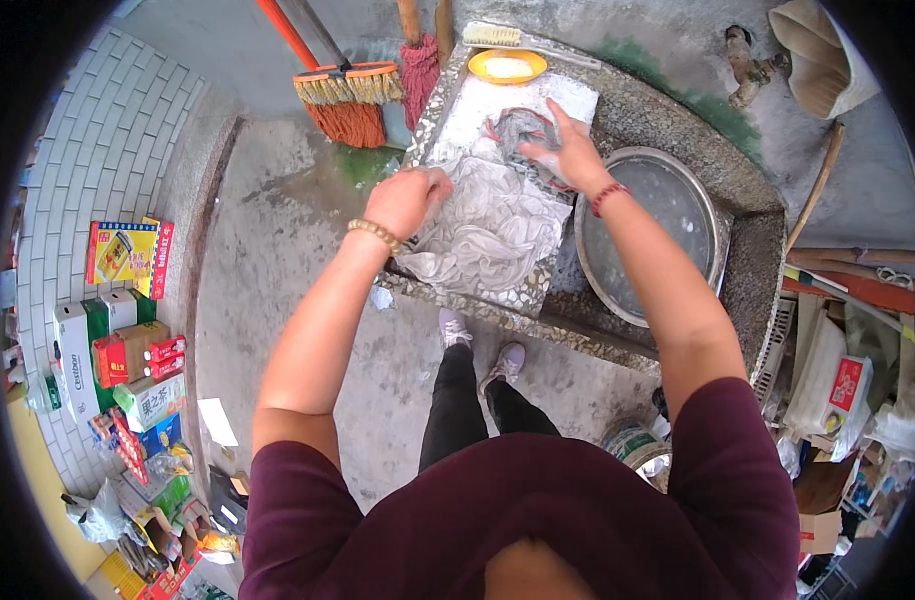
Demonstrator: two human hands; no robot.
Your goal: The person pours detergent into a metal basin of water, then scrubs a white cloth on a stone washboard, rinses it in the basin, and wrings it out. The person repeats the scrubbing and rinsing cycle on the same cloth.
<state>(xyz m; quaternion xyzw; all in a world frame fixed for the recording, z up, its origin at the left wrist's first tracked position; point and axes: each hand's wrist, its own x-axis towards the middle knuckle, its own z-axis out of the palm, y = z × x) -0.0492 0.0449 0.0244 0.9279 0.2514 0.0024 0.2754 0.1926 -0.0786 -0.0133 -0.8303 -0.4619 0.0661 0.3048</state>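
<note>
Wet light-coloured cloth (495, 225) lies crumpled on the terrazzo washing slab of a stone sink. My left hand (412, 196) is at its upper left edge, fingers curled down; whether they grip the cloth is hidden. My right hand (566, 154) is spread over a grey bundle with red edging (521, 131), just above the pale cloth, thumb and fingers apart. A round metal basin (652, 232) of cloudy water stands in the sink's trough, right of the slab. Beyond the bundle, a yellow oval dish (507, 67) holds something white, and a long-handled scrubbing brush (495, 35) lies behind it.
A broom (349, 82) and a red mop (420, 75) lean at the sink's far left. The stone rim (652, 90) bounds the trough. Boxes (75, 360) line the left wall. Poles (840, 255) and plastic bags lie on the right; a bucket (634, 442) stands near my right side.
</note>
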